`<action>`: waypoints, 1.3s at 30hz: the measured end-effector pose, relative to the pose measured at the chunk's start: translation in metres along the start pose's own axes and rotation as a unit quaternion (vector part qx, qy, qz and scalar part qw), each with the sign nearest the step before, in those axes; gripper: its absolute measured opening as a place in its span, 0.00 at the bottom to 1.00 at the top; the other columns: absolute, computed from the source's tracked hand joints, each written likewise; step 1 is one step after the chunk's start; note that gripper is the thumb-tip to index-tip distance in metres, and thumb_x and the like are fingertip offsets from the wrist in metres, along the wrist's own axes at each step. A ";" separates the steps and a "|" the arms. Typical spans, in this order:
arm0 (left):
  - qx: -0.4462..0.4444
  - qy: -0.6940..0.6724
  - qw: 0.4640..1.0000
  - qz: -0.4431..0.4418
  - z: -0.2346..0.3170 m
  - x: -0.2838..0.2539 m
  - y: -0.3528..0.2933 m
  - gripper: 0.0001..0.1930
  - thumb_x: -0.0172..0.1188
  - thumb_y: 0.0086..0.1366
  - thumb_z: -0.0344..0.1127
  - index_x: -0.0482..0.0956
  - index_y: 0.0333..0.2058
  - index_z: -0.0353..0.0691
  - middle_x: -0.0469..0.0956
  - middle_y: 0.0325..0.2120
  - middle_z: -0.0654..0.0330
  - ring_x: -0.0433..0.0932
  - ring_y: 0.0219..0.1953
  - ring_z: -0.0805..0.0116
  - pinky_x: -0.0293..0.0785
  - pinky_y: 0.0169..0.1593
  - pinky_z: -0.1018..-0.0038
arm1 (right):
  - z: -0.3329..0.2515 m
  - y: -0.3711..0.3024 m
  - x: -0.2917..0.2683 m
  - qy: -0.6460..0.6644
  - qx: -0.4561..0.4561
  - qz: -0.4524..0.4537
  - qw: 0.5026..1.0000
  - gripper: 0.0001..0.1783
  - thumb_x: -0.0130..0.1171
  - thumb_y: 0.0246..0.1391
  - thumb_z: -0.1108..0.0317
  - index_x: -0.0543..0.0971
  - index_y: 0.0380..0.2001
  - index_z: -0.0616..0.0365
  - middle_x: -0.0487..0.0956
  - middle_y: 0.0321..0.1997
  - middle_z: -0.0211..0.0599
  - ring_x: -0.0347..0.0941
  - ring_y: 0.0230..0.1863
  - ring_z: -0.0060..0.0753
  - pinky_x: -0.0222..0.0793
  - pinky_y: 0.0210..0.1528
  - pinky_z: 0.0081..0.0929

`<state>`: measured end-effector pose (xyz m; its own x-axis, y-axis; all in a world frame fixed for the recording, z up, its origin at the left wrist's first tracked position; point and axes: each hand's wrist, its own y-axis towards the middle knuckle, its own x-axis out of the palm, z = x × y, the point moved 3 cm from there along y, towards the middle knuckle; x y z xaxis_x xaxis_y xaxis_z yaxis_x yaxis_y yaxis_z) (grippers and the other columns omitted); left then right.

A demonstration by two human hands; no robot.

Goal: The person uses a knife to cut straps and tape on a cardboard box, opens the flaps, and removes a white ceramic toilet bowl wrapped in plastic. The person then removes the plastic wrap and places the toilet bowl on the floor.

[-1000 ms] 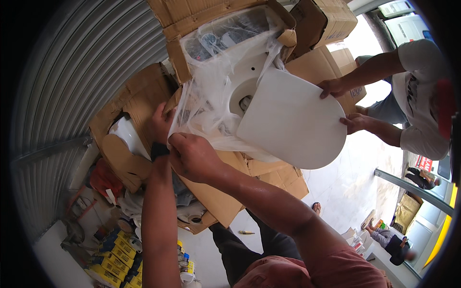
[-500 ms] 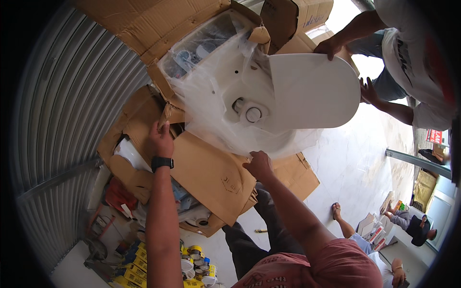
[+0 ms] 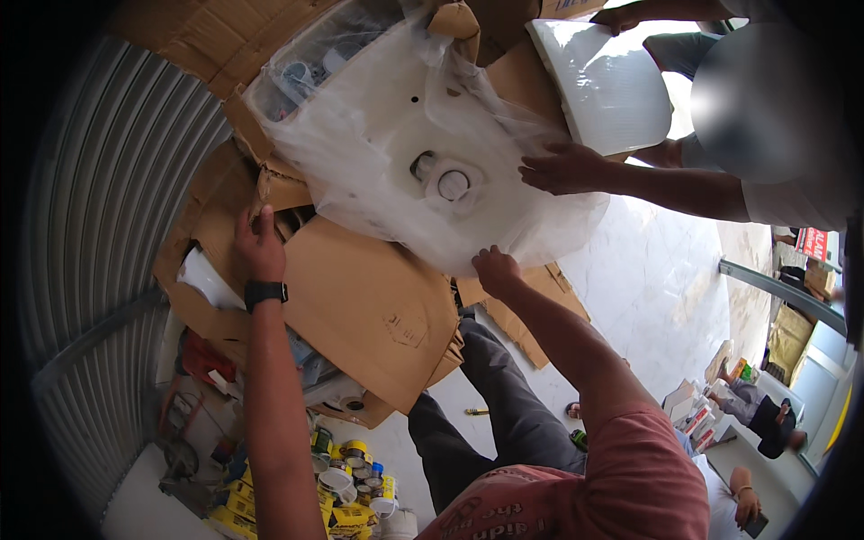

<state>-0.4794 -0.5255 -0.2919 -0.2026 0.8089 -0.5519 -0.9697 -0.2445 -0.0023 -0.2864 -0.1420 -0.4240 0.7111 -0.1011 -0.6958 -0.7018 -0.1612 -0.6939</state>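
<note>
A white ceramic toilet (image 3: 432, 126), loosely covered in clear plastic wrap (image 3: 351, 171), sits in an opened cardboard box in front of me. My left hand (image 3: 261, 245), with a black watch at the wrist, is closed on the torn cardboard flap (image 3: 277, 187) at the box's near left corner. At the toilet's near edge, my right hand (image 3: 495, 270) is closed on the plastic wrap. Across from me at the right, a co-worker grips a glossy white toilet lid (image 3: 607, 90) with one hand. The co-worker's other hand (image 3: 567, 169) reaches over the wrap, fingers stretched.
A flattened brown carton (image 3: 360, 297) lies below the toilet, beside another opened box. Ribbed metal shutter (image 3: 108, 180) runs along the left. Yellow packages and cans (image 3: 351, 486) stand on the floor near my feet. Other people sit at the lower right.
The co-worker has lifted the lid away from the bowl, up and to the right, and brought a hand over the wrap. My hands keep their holds while the view has shifted.
</note>
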 end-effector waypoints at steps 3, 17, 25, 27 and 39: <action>0.015 0.000 1.000 -0.008 -0.004 0.001 -0.001 0.23 0.62 0.73 0.45 0.75 0.52 0.27 0.82 0.42 0.50 0.81 0.44 0.63 0.75 0.49 0.68 | -0.004 -0.046 0.021 0.047 0.015 0.067 0.997 0.13 0.59 0.55 0.68 0.78 0.44 0.58 0.83 0.47 0.48 0.80 0.52 0.53 0.79 0.47 0.46; 0.331 0.035 0.942 0.024 0.131 0.112 -0.166 0.32 0.66 0.67 0.39 0.65 0.65 0.35 0.71 0.59 0.43 0.69 0.62 0.44 0.63 0.66 0.49 | -0.115 -0.196 0.141 0.327 0.087 -0.003 0.941 0.15 0.61 0.48 0.70 0.84 0.42 0.57 0.81 0.45 0.55 0.79 0.49 0.60 0.79 0.50 0.49; 0.313 0.609 0.497 -0.533 0.051 0.209 -0.320 0.46 0.62 0.62 0.47 0.49 0.76 0.55 0.47 0.77 0.54 0.39 0.80 0.57 0.24 0.77 0.44 | -0.093 -0.243 0.146 0.403 0.108 0.215 0.883 0.14 0.62 0.53 0.64 0.82 0.40 0.61 0.78 0.45 0.52 0.76 0.50 0.60 0.75 0.51 0.48; 0.329 0.628 0.454 -0.540 0.033 0.206 -0.330 0.45 0.61 0.62 0.49 0.52 0.76 0.56 0.50 0.76 0.53 0.42 0.79 0.57 0.26 0.77 0.44 | -0.092 -0.252 0.145 0.431 0.090 0.213 0.872 0.15 0.61 0.55 0.63 0.82 0.42 0.60 0.79 0.45 0.51 0.77 0.49 0.59 0.75 0.52 0.48; 0.316 0.509 0.447 -0.664 -0.055 0.230 -0.424 0.27 0.51 0.70 0.56 0.77 0.59 0.45 0.83 0.49 0.49 0.81 0.50 0.48 0.71 0.57 0.49 | 0.054 -0.122 0.127 0.211 0.063 0.375 0.900 0.15 0.60 0.58 0.67 0.79 0.48 0.59 0.79 0.49 0.46 0.80 0.51 0.49 0.81 0.45 0.40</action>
<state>-0.1075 -0.2648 -0.4638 0.4646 -0.7249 -0.5087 -0.0532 0.5506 -0.8331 -0.1130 -0.0818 -0.4379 -0.0313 -0.5033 -0.8636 -0.9719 0.2171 -0.0913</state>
